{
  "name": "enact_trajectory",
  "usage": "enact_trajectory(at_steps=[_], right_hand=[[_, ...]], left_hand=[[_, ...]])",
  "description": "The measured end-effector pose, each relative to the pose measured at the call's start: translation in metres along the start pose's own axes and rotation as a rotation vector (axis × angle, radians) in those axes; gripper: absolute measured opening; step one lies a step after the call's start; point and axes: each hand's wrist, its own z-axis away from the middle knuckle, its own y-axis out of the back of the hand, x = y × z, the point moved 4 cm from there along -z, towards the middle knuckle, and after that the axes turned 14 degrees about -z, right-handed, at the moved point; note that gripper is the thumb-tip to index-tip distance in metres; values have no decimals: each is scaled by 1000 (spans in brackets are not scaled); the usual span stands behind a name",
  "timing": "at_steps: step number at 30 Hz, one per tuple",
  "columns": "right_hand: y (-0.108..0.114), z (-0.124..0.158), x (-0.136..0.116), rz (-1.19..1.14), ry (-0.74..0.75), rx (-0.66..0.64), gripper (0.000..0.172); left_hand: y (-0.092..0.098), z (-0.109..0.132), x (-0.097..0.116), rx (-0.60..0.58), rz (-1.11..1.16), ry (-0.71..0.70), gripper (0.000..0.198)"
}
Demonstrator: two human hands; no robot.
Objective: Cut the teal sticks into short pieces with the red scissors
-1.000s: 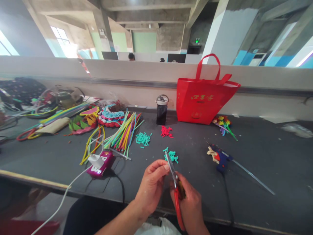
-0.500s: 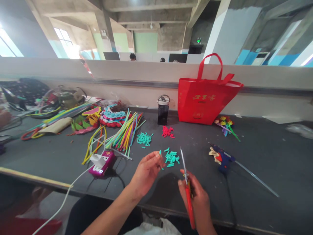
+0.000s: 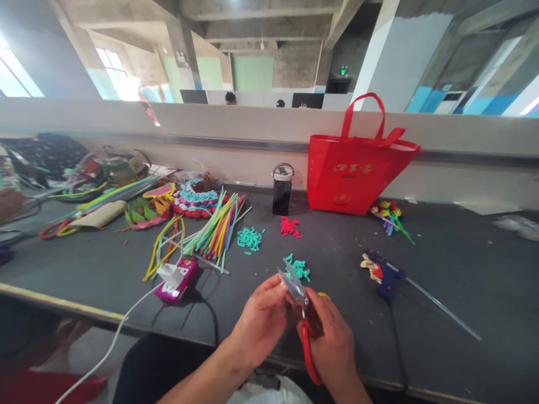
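Head view: dark worktable (image 3: 442, 269) beneath scissors (image 3: 295, 287), red bag (image 3: 353, 174), concrete ceiling beams (image 3: 261, 14).

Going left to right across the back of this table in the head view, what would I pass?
Purple power block → bundle of coloured sticks → pile of teal cut pieces → black bottle → red bag → clear plastic scrap.

The scissors (image 3: 295, 286) have dull grey metal blades and glossy red plastic handles. The tabletop (image 3: 442, 264) is dark, matt and faintly rough. At one o'clock from the scissors, the red tote bag (image 3: 353, 179) looks like matt non-woven cloth. At three o'clock is a blue plastic glue gun (image 3: 385, 274), and at nine o'clock a shiny purple plastic power strip (image 3: 179, 280).
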Motion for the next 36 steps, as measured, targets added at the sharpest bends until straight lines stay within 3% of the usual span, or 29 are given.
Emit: enact_trajectory(at_steps=[13,18,23,26,31,36], right_hand=[[0,3,0,-29,24,54,43],[1,4,7,-121,-101,99,33],[14,9,25,-173,-325,177,32],[20,12,32,-194,-380,208,33],[25,10,31,-237,-420,225,35],[23,11,32,-304,-451,226,37]], left_hand=[[-6,-1,-3,-40,45,27,9],[-2,-4,2,-43,-26,-38,13],[36,-26,25,232,-422,-169,19],[66,-52,47,429,-946,-312,26],[112,-99,66,538,-1277,-331,12],[136,-122,71,593,-1579,-279,7]])
